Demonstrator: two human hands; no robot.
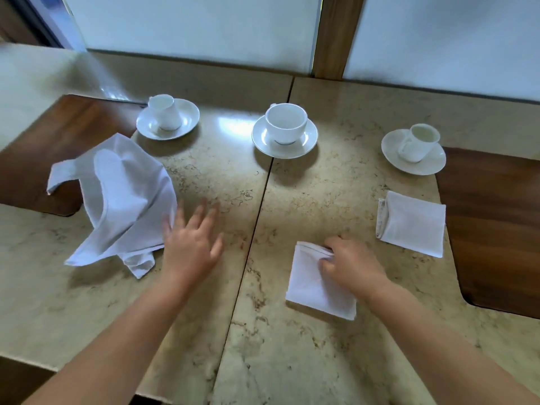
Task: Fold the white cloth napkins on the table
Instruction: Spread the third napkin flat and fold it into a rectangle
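Head: left hand [190, 244] beside loose napkin [117, 197]; right hand [350, 266] grips folded napkin [315, 283].

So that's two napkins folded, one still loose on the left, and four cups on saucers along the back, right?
Not quite: the head view shows three cups on saucers, not four. The rest holds: two folded napkins and one loose napkin on the left.
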